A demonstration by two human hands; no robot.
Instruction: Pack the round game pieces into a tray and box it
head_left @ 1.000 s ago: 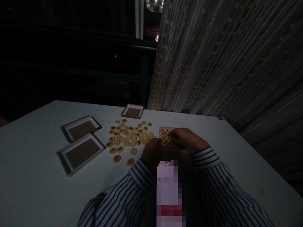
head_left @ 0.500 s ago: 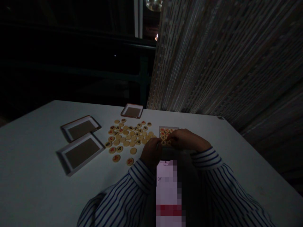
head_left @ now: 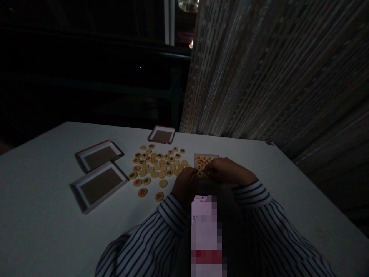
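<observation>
A shallow white box (head_left: pixel 206 155) sits in front of me, with rows of round wooden xiangqi pieces (head_left: pixel 198 163) in it, marked in red and black. At the near left corner of this box, my left hand (head_left: pixel 184 185) is closed with thumb and fingers at its edge. My right hand (head_left: pixel 230 171) reaches over the box from the right, fingers pinched together down on a piece among the near rows; the fingertips partly hide it. Many loose xiangqi pieces (head_left: pixel 163 168) lie spread to the left of the box, some face down, some showing characters.
Two open box lids or trays, one brown-edged (head_left: pixel 99 145) and one white (head_left: pixel 99 186), overlap at the left. Another brown-edged tray (head_left: pixel 161 134) is at the table's far edge. Closest to me is a lit phone (head_left: pixel 203 215). A string curtain (head_left: pixel 245 77) hangs beyond the white table (head_left: pixel 288 215).
The view has shifted very slightly. My right fingers have moved a little over the near row in the box, covering a piece that showed before. My left hand stays put.
</observation>
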